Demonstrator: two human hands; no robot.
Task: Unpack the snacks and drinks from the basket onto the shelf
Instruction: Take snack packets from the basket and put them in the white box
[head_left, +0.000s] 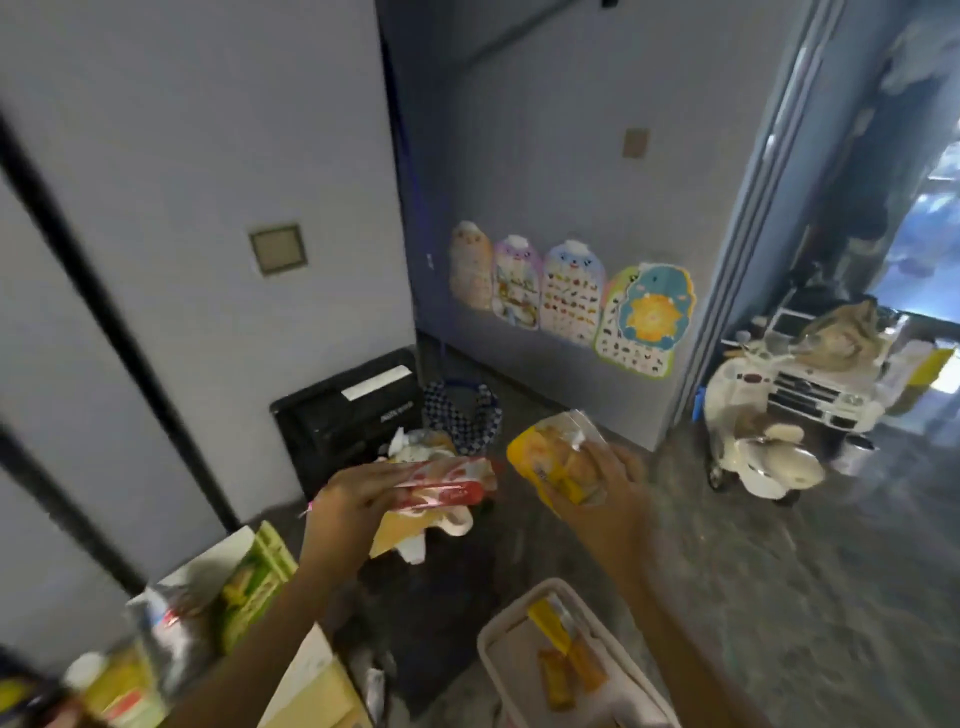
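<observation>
Basket (487, 630); left hand (353, 500), red packet (448, 491); right hand (605, 501), yellow packet (537, 456); print illegible.

L hand (358, 493), R hand (605, 501) + forearms (249, 634): bare.

Fixtures and bystanding objects, as seen from the middle of the room:

- Pale wall panels (171, 156), left, divided by black strips (104, 322); one square plate (277, 249) mounted on them.
- Grey wall (545, 130), facing; a smaller plate (635, 143) high up, and a row of four animal-shaped picture charts (571, 299) lower down.
- Black box (337, 421) on the floor in the corner, with a white label (375, 382) on top.
- Blue-and-white checked bag (467, 413), just beside the box.
- White toy scooter (753, 436), right, by the metal door frame (769, 182).
- White toy car (821, 395) behind the scooter, with a crumpled tan bundle (841, 332) on top of it.
- Mottled grey floor (779, 597).
</observation>
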